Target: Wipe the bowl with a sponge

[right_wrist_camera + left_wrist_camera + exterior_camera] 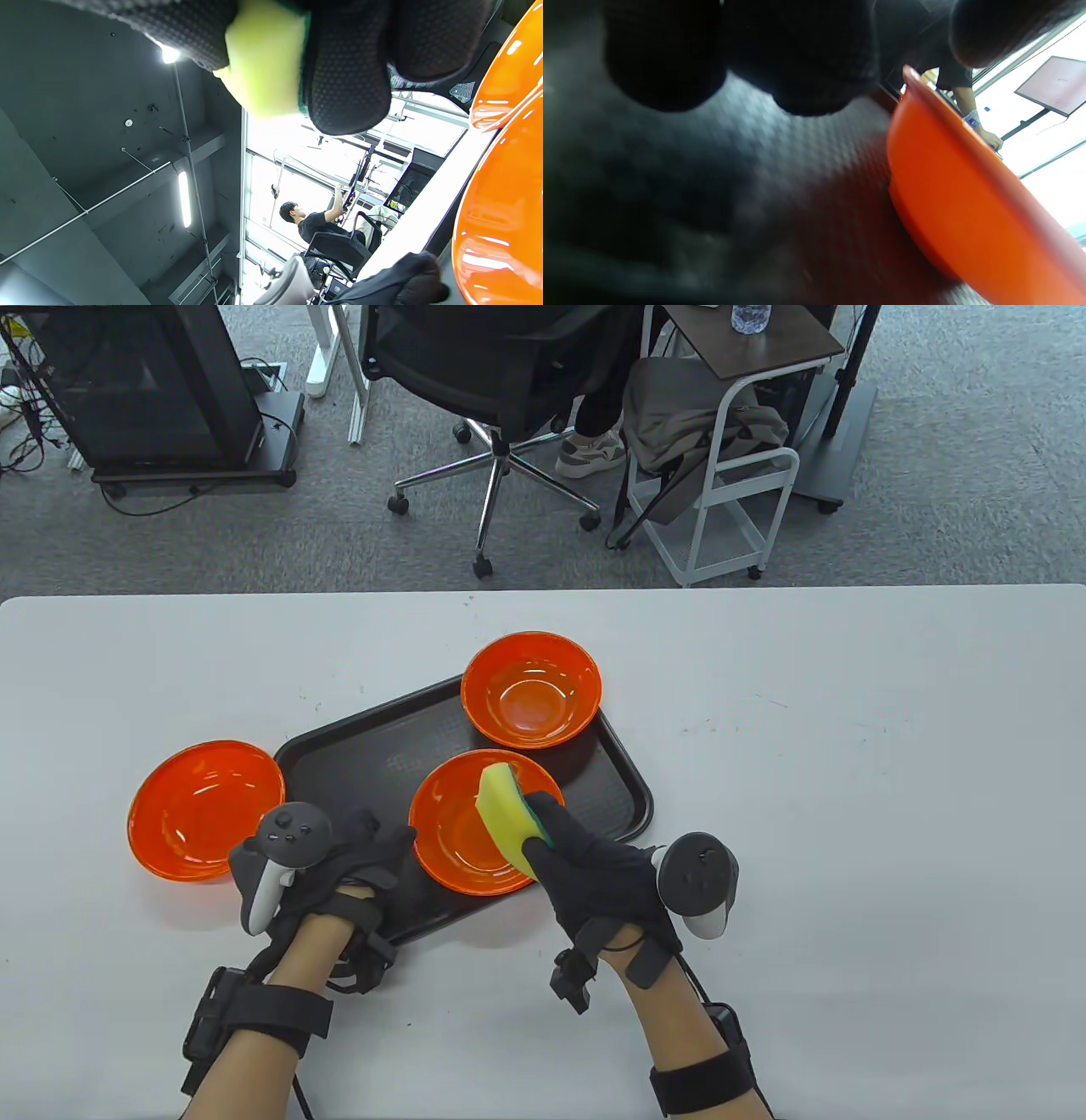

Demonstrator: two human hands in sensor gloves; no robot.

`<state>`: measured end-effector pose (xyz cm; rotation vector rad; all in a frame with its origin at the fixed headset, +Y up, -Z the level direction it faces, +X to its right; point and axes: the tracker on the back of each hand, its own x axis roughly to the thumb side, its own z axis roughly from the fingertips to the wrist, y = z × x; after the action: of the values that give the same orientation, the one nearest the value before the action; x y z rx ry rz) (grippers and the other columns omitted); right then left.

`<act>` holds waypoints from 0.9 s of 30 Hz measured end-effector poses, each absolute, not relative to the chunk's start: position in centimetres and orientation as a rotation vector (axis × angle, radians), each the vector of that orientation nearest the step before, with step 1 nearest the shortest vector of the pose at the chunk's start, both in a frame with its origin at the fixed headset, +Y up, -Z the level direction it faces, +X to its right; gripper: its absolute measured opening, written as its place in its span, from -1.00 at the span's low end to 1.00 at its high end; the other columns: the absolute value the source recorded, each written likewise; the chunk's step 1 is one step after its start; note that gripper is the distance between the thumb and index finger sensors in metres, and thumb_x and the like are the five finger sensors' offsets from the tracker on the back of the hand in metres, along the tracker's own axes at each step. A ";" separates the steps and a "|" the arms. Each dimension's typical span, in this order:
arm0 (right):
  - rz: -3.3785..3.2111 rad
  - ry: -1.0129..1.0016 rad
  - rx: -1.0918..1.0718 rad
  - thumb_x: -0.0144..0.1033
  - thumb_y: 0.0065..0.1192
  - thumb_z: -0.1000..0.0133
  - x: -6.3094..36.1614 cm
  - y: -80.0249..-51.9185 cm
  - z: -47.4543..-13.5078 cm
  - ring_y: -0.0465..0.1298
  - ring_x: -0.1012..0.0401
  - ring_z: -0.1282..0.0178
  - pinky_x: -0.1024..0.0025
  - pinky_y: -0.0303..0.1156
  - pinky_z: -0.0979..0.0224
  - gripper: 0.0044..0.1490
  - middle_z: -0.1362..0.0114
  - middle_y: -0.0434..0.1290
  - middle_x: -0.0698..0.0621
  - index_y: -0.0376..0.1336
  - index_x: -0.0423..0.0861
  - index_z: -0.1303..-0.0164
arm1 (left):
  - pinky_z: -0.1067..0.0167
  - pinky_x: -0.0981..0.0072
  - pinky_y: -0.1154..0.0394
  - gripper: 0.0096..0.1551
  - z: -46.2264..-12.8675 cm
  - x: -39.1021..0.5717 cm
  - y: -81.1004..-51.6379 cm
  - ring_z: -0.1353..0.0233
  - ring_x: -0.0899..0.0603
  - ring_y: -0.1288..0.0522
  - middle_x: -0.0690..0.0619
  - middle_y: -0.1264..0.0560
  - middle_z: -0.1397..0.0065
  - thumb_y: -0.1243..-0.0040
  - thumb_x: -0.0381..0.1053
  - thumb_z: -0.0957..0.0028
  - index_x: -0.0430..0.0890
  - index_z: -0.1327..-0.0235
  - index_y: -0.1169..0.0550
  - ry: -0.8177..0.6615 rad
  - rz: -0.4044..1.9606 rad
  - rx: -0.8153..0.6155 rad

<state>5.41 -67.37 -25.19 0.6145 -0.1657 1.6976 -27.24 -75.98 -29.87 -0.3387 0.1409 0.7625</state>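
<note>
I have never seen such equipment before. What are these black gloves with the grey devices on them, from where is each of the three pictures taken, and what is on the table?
There is no machine here, only a person's two hands in black sensor gloves. The grey device on the back of each hand is a motion tracker; the fingers do not hold it.

The table view looks down from above. The other two pictures come from small cameras on the wrists, so they look tilted and very close.

On the white table lies a dark tray. Two orange bowls stand on it, the far bowl and the near bowl; a third bowl stands on the table left of the tray.

The right hand holds a yellow-and-green sponge over the near bowl. The left hand rests on the tray by that bowl's rim.
</note>
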 end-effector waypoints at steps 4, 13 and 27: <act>1.700 -0.169 0.618 -0.23 0.21 -0.27 5.4 -67.3 -25.2 0.63 -0.12 -0.08 -0.22 0.44 -0.18 -0.35 -0.35 0.46 -0.39 0.09 -0.30 -0.42 | 0.19 0.05 -0.67 0.01 -30.3 -25.8 -76.8 0.38 -0.01 -0.69 -0.09 -0.62 0.01 -0.23 0.44 -0.10 -0.22 -0.49 -0.21 0.117 0.767 -0.395; 1.723 -0.164 0.627 -0.23 0.21 -0.27 5.3 -67.3 -25.3 0.63 -0.12 -0.08 -0.22 0.44 -0.18 -0.35 -0.35 0.46 -0.39 0.09 -0.31 -0.42 | 0.20 0.20 -0.71 -0.20 -30.8 -24.9 -77.6 0.36 0.09 -0.72 0.06 -0.64 -0.02 -0.11 0.31 -0.19 -0.17 -0.45 -0.22 0.109 0.795 -0.466; 1.760 -0.179 0.640 -0.24 0.21 -0.27 5.4 -67.2 -25.2 0.63 -0.12 -0.08 -0.22 0.44 -0.18 -0.35 -0.35 0.46 -0.39 0.09 -0.30 -0.43 | 0.28 0.18 -0.71 -0.30 -30.4 -26.5 -74.8 0.46 0.08 -0.71 -0.03 -0.65 0.13 -0.14 0.15 -0.16 -0.22 -0.39 -0.28 0.070 0.967 -0.292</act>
<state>5.37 -67.19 -25.19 0.6396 -0.1786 1.7597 -26.52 -74.82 -30.40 -0.2921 0.0695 0.9670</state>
